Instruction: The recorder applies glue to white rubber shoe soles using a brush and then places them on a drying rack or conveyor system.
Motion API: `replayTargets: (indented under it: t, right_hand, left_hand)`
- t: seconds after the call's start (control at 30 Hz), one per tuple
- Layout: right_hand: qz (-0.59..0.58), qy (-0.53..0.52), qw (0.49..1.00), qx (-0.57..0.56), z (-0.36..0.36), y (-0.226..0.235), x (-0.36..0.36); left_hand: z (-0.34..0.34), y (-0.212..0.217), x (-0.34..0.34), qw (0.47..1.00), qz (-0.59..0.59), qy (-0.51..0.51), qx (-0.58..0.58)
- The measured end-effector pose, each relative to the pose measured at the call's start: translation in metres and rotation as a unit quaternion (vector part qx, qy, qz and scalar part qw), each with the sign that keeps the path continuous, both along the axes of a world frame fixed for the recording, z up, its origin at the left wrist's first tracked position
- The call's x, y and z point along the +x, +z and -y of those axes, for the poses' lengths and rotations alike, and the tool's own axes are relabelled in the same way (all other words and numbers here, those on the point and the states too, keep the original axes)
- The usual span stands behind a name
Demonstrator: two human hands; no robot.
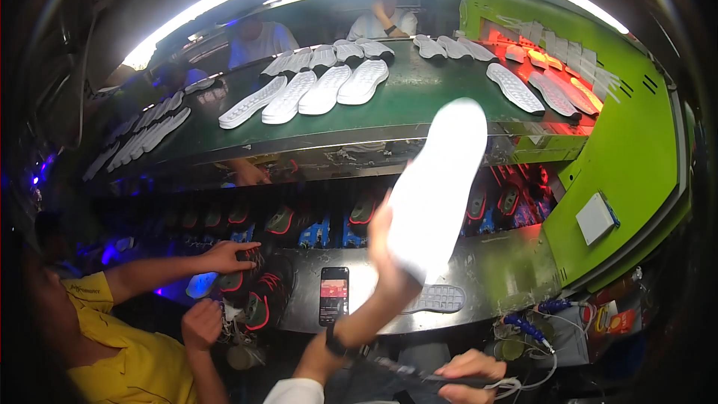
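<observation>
My left hand (389, 273), at the end of a white sleeve with a dark wristband, is raised over the metal bench. Its fingers are closed on a white shoe sole (436, 187), which stands tilted upright with its bright, smooth face towards me. Low in the view, my right hand (471, 375) is closed round a thin dark tool (404, 369) pointing left; its exact kind cannot be made out. Behind the left wrist, a grey sole with a grid pattern (441, 298) lies on the bench. A phone (334, 295) rests to the left of that wrist.
Beyond the bench, a green conveyor belt (299, 135) carries several white soles (318, 91). At right stands a green machine (636, 172) with a red-lit opening. Dark shoes (280, 221) line a lower shelf. A co-worker in yellow (134, 359) reaches in from the left; hoses (527, 325) lie lower right.
</observation>
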State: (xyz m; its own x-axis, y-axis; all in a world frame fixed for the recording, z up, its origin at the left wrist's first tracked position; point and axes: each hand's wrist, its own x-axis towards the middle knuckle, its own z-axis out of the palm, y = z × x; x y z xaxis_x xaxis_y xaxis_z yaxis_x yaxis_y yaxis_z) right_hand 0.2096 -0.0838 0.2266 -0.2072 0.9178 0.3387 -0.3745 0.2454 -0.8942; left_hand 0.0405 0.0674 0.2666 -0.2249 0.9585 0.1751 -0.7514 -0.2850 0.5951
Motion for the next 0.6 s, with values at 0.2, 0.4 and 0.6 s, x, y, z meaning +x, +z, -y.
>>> replayTargets:
  t: [0.2,0.4,0.6]
  right_hand:
    - [-0.002,-0.051,0.979,-0.198,-0.005,-0.012,-0.008]
    - [-0.148,-0.036,0.945,-0.288,-0.002,-0.085,0.005]
    - [-0.124,-0.063,0.930,-0.340,-0.017,-0.086,0.007]
  left_hand:
    - [-0.216,0.003,-0.120,0.347,-0.767,0.538,0.045]
    - [-0.207,0.033,-0.179,0.486,-0.728,0.482,0.046]
    - [-0.183,0.028,-0.154,0.478,-0.805,0.311,-0.162]
